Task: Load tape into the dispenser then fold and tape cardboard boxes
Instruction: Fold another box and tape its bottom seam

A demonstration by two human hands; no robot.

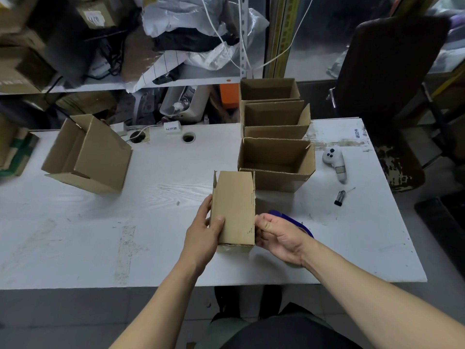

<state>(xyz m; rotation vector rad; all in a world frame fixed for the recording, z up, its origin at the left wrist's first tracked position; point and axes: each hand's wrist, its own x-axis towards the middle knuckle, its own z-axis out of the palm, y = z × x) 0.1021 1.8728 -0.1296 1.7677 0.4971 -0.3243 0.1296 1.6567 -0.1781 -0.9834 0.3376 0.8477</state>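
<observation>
On the white worktop [100, 235], a box [234, 207] stands between both hands, long axis running away from the person. Left hand [203, 233] grips its left side; right hand [279, 235] pinches its right edge, fingers curled. A blue dispenser [292, 220] lies behind that hand; open boxes [276, 157] stand just beyond.

A white label [94, 20] on a cardboard box at the upper left of the frame carries handwritten digits, seen upside down, seemingly "420". Printed characters on a small white adapter [172, 128] and a table sticker [356, 133] are unreadable.
</observation>
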